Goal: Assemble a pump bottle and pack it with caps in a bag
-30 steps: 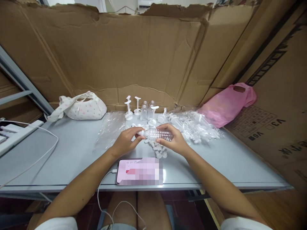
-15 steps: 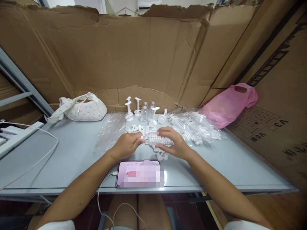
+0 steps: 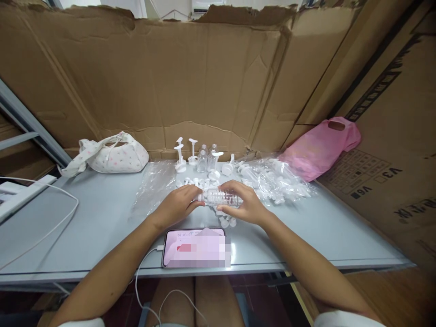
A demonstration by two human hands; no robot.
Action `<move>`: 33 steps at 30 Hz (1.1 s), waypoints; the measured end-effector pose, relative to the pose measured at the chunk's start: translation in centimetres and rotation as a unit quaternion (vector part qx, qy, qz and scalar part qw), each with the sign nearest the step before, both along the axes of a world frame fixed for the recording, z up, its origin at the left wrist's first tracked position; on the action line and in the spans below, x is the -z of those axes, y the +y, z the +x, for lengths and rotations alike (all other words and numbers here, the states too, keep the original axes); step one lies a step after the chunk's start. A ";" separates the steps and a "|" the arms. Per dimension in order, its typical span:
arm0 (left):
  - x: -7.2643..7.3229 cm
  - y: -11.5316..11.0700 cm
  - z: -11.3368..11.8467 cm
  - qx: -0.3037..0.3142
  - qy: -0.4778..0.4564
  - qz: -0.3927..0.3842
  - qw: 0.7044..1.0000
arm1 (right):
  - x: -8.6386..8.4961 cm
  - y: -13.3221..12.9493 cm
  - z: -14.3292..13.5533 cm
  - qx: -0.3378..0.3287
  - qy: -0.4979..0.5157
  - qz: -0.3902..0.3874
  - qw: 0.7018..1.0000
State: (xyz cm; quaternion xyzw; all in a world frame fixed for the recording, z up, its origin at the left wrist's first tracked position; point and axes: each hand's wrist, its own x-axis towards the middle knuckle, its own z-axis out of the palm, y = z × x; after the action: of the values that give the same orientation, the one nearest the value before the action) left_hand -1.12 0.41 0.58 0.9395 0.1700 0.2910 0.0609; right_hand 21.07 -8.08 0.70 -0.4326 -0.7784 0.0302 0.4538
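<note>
A clear ribbed bottle (image 3: 221, 198) lies sideways between my hands, its neck toward the left. My right hand (image 3: 243, 203) is wrapped round the bottle's body from the right. The fingers of my left hand (image 3: 182, 202) pinch the white piece at the bottle's neck. Beyond and below the bottle lie several small white plastic parts (image 3: 227, 222). Two clear bottles (image 3: 202, 159) stand upright farther back, beside white pump-like pieces (image 3: 180, 156) on round bases.
A phone (image 3: 194, 247) with a cable lies near the front edge. Clear plastic bags (image 3: 155, 181) are at left and right (image 3: 286, 179). A patterned white pouch (image 3: 119, 154), a pink bag (image 3: 320, 147) and a white power strip (image 3: 27, 197) flank them. Cardboard (image 3: 170, 77) stands behind.
The view has shifted slightly, moving the scene a little left. My left hand's fingers have shifted at the bottle's neck, while my right hand keeps its hold on the body.
</note>
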 end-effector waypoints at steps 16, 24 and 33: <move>-0.1 -0.2 0.3 -0.078 0.086 0.077 0.990 | 0.1 0.0 -0.3 0.071 0.009 -0.053 0.996; 0.6 -0.2 0.3 -0.093 0.053 0.139 0.984 | 0.6 -0.4 -0.8 0.072 -0.054 -0.012 0.996; 0.1 0.0 0.5 -0.095 0.153 0.091 0.979 | 1.3 0.1 -1.2 0.078 -0.178 0.100 0.976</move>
State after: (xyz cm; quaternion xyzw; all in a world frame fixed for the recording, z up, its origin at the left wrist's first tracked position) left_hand -0.59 0.40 0.46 0.9542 0.2383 0.1628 -0.0795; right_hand 19.92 -7.93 -0.62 -0.4432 -0.8097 -0.1608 0.3496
